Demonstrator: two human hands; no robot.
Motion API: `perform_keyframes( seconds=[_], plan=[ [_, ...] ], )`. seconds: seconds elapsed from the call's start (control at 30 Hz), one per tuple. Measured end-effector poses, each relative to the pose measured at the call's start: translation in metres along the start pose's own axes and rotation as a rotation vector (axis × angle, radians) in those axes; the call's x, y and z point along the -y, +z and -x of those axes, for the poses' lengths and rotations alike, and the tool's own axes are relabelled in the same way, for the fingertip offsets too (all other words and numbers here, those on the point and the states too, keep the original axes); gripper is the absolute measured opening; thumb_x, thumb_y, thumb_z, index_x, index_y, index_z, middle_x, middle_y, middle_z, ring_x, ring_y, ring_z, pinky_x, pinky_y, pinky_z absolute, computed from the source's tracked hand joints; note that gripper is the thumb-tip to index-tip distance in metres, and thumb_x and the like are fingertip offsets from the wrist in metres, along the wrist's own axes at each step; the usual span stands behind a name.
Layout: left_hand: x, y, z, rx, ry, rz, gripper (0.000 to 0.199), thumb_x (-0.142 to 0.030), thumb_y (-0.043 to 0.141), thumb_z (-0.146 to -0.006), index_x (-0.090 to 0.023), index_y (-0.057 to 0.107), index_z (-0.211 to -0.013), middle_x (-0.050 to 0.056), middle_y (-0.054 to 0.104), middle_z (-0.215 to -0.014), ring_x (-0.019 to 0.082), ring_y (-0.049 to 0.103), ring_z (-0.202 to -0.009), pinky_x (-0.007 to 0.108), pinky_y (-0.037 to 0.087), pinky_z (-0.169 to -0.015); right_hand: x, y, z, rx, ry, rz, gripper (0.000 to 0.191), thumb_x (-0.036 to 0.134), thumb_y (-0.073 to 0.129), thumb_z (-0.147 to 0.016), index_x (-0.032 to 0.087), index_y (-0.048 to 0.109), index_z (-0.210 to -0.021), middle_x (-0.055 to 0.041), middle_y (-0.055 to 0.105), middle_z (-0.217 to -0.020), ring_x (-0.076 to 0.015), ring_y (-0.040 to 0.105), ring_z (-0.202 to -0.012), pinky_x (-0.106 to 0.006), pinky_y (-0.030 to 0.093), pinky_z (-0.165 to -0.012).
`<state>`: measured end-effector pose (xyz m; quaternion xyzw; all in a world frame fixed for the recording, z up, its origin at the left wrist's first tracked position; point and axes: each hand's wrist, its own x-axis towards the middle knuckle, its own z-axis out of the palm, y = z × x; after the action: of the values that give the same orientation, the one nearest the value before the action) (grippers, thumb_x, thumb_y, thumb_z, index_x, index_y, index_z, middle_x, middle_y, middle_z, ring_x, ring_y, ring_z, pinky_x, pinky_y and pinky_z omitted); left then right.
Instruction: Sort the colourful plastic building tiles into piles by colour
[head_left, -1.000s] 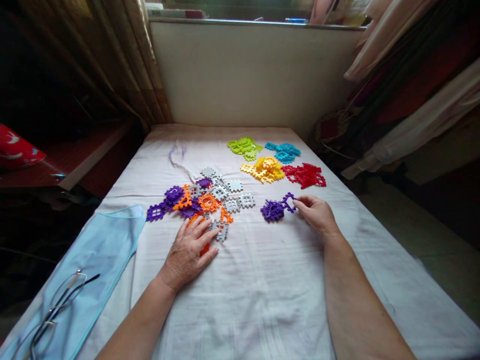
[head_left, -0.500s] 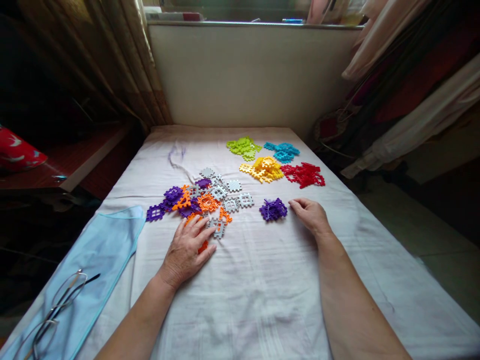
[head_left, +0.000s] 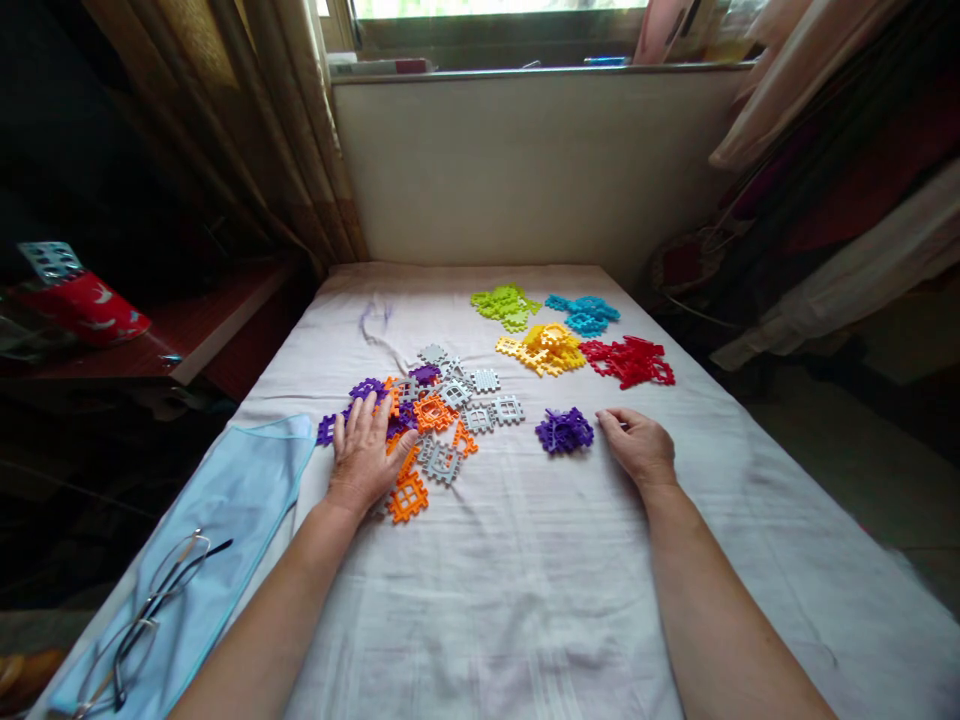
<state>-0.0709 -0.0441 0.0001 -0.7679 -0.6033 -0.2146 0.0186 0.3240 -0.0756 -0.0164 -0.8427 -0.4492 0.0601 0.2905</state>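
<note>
Far left, on a dark red tabletop, a red container with white markings. Next, spread on the white sheet, a light-blue cloth with eyeglasses lying on top. Then the left hand, fingers extended and slightly apart, over the left part of a mixed heap of interlocking plastic tiles: purple tiles, orange tiles, grey tiles. Farther right, toward the back, a lime-green pile, with a yellow pile nearer. In front of these, well apart from the mixed heap, a purple pile. Behind and to the right, a blue pile and a red pile. Last, just beside the purple pile, the right hand, fingers curled inward; impossible to tell whether thumb and fingertips meet.
</note>
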Motion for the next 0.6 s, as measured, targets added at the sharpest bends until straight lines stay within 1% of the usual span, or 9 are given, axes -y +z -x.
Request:
perform_keyframes(
  seconds=[0.07,0.13,0.17,0.3,0.4,0.5,0.6],
  plan=[
    [0.002,0.008,-0.005,0.059,-0.028,-0.004,0.069,-0.060,0.040,-0.091,-0.018,0.041,-0.146,0.019,0.042,-0.151,0.036,0.035,-0.142,0.062,0.020,-0.114,0.001,0.000,0.001,-0.011,-0.006,-0.002,0.035,0.048,0.052,-0.075,0.024,0.078,-0.082,-0.0059,0.073,-0.073,-0.0208,0.062,-0.066,-0.029,0.040,-0.058],
    [-0.003,0.013,-0.003,0.106,0.014,-0.001,0.067,-0.059,0.041,-0.092,-0.020,0.041,-0.146,0.018,0.044,-0.151,0.034,0.035,-0.142,0.061,0.020,-0.115,0.001,0.000,0.002,-0.029,-0.022,-0.010,0.034,0.047,0.052,-0.075,0.025,0.078,-0.080,-0.0055,0.073,-0.072,-0.0205,0.062,-0.065,-0.028,0.040,-0.058],
    [-0.008,0.014,0.000,0.112,0.047,0.002,0.065,-0.058,0.041,-0.092,-0.021,0.042,-0.145,0.017,0.044,-0.150,0.033,0.035,-0.142,0.060,0.019,-0.116,0.001,0.001,0.002,-0.040,-0.030,-0.013,0.034,0.047,0.052,-0.075,0.025,0.078,-0.080,-0.0053,0.073,-0.072,-0.0204,0.062,-0.065,-0.028,0.040,-0.057],
    [-0.032,0.010,0.020,0.102,0.163,0.031,0.056,-0.053,0.044,-0.093,-0.023,0.049,-0.139,0.015,0.048,-0.148,0.030,0.042,-0.138,0.058,0.021,-0.117,0.000,0.002,0.002,-0.060,-0.038,-0.003,0.034,0.047,0.052,-0.076,0.025,0.077,-0.080,-0.0053,0.073,-0.073,-0.0202,0.061,-0.065,-0.028,0.040,-0.058],
    [-0.038,0.003,0.024,0.108,0.205,0.068,0.049,-0.049,0.044,-0.094,-0.024,0.053,-0.134,0.012,0.055,-0.142,0.029,0.048,-0.133,0.058,0.022,-0.116,0.000,0.003,0.002,-0.044,-0.027,0.011,0.035,0.047,0.052,-0.076,0.024,0.078,-0.082,-0.0059,0.073,-0.073,-0.0202,0.061,-0.065,-0.028,0.039,-0.058],
    [-0.025,-0.010,0.007,0.079,0.180,0.082,0.043,-0.046,0.042,-0.095,-0.025,0.056,-0.131,0.009,0.063,-0.133,0.026,0.054,-0.127,0.053,0.026,-0.115,0.000,0.003,0.002,-0.051,-0.040,0.012,0.034,0.047,0.053,-0.075,0.025,0.078,-0.081,-0.0055,0.073,-0.072,-0.0198,0.060,-0.064,-0.028,0.038,-0.057],
    [0.002,-0.021,-0.027,0.023,0.083,0.017,0.041,-0.042,0.042,-0.094,-0.023,0.059,-0.127,0.009,0.065,-0.130,0.025,0.057,-0.122,0.046,0.033,-0.111,0.000,0.003,0.003,-0.057,-0.042,0.019,0.034,0.047,0.052,-0.076,0.025,0.078,-0.082,-0.0054,0.073,-0.073,-0.0200,0.060,-0.065,-0.028,0.038,-0.057]
  ],
)
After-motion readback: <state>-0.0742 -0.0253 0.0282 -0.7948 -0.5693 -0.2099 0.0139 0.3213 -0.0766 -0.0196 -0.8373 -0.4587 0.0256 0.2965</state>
